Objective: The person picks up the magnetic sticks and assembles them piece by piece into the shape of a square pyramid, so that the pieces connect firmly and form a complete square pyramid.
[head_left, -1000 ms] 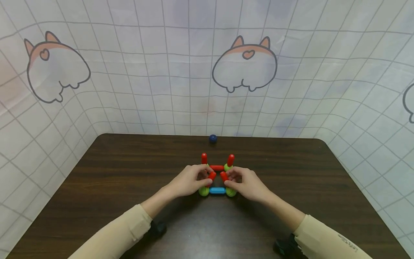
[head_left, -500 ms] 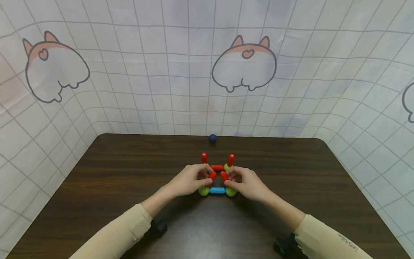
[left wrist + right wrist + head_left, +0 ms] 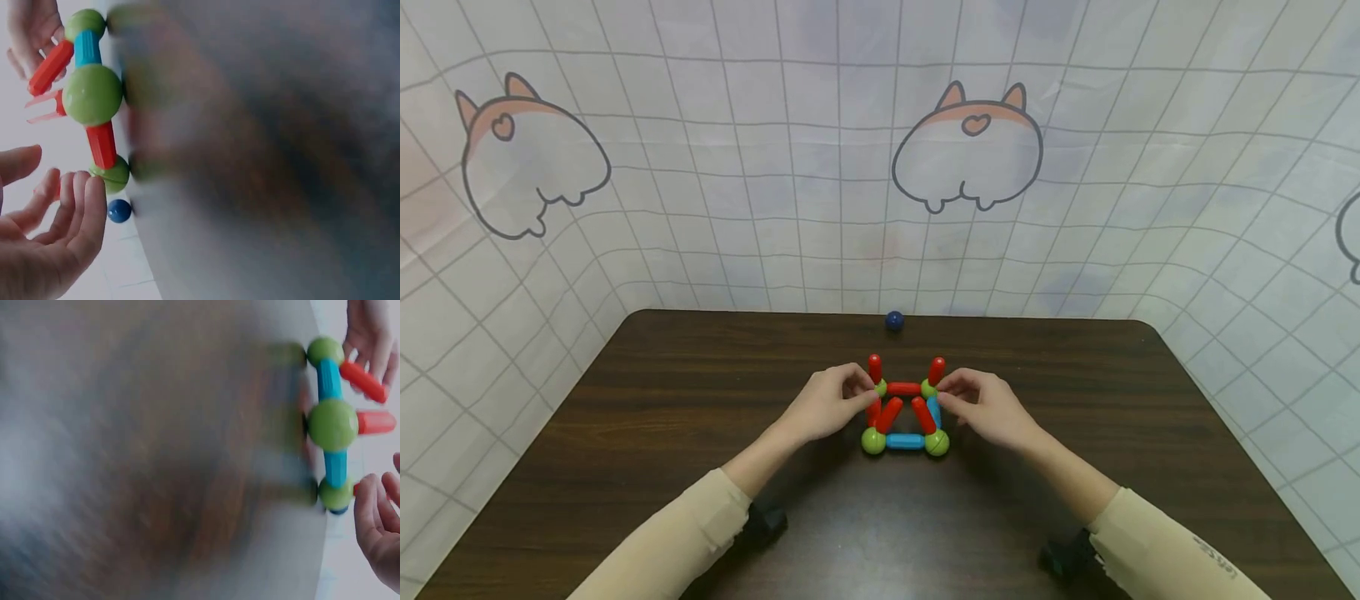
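Observation:
On the table, green balls joined by rods form a four-sided frame. Its front rod (image 3: 906, 442) is blue, its back rod (image 3: 903, 389) red, its left side red and its right side blue. Red rods rise from the balls; the front pair (image 3: 890, 414) leans inward. My left hand (image 3: 829, 403) is beside the back left ball (image 3: 111, 175); in the left wrist view its thumb stands apart from its loosely bent fingers. My right hand (image 3: 988, 407) is beside the back right ball (image 3: 335, 493), fingers bent near the red rod's base. Whether either touches is unclear.
A small dark blue ball (image 3: 894, 321) lies near the table's back edge, behind the frame. Beyond the dark wood table (image 3: 700, 350) hangs a white grid-patterned curtain (image 3: 820, 183). Dark straps sit below both sleeves.
Both hands have let go of the front leaning red rods and moved back and outward to the rear balls. The frame stays in place; the front rods still lean inward.

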{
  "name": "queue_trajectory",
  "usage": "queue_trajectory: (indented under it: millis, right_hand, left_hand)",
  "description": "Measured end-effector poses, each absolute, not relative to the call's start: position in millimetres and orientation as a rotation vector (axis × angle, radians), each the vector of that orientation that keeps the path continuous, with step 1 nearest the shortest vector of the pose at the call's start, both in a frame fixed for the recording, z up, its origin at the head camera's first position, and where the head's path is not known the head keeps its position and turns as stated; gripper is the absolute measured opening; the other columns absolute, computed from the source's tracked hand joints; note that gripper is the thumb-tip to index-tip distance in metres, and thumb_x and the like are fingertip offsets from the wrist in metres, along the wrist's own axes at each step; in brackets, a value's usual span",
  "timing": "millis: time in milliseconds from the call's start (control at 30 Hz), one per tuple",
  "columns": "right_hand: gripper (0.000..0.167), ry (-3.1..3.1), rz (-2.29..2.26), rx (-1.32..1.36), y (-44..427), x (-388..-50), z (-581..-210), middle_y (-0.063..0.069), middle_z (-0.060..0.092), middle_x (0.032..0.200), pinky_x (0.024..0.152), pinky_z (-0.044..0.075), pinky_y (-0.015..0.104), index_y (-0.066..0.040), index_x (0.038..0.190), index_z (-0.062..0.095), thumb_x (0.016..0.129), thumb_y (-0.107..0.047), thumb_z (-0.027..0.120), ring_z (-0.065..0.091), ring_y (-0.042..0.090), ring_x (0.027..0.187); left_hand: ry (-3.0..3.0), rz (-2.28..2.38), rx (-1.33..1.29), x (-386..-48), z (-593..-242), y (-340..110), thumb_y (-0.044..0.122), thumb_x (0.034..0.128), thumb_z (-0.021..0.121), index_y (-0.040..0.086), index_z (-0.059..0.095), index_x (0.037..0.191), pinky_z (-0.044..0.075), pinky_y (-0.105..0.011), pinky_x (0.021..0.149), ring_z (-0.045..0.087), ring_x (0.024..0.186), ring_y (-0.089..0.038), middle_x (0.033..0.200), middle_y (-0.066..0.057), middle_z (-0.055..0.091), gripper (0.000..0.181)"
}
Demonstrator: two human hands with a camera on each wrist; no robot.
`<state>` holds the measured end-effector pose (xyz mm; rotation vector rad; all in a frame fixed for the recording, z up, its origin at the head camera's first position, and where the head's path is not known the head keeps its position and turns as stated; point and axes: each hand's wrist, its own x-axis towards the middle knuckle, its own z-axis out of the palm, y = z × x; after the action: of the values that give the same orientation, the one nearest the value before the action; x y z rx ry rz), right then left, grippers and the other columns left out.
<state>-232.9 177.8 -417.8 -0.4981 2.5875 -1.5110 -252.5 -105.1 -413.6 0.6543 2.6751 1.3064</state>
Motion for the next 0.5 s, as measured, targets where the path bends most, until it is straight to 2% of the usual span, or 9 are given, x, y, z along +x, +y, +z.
queue_trajectory:
  millis: [133, 300, 500]
  right_hand:
    - [0.019, 2.634, -1.578, -0.411, 183.2, -244.1, -417.9, 0.011, 0.068, 0.099, 0.072, 0.06, 0.043, 0.001, 0.112, 0.065, 0.097, -0.009, 0.072, 0.068, 0.031, 0.084]
    - [0.029, 2.677, -1.614, -0.398, 184.0, -255.5, -421.7, 0.015, 0.067, 0.109, 0.078, 0.057, 0.036, 0.002, 0.117, 0.062, 0.093, -0.009, 0.076, 0.067, 0.028, 0.095]
    - [0.033, 2.715, -1.558, -0.46, 180.5, -263.8, -429.2, 0.013, 0.07, 0.114, 0.086, 0.052, 0.042, -0.002, 0.121, 0.064, 0.092, -0.009, 0.078, 0.067, 0.028, 0.103]
  left_hand:
    - [2.679, 1.365, 0.514, -260.9, -413.1, -107.0, 0.019, 0.0972, 0.073, 0.008, 0.067, 0.112, 0.052, -0.034, 0.072, 0.062, 0.084, -0.017, 0.095, -0.001, 0.067, 0.02]
    - [2.678, 1.388, 0.465, -269.1, -411.7, -105.8, 0.019, 0.0955, 0.076, 0.006, 0.065, 0.121, 0.054, -0.038, 0.081, 0.065, 0.094, -0.02, 0.106, -0.005, 0.069, 0.031]
    - [2.645, 1.425, 0.494, -278.7, -413.2, -103.1, 0.018, 0.0939, 0.078, 0.008, 0.062, 0.127, 0.054, -0.041, 0.092, 0.065, 0.104, -0.022, 0.116, -0.005, 0.068, 0.038]
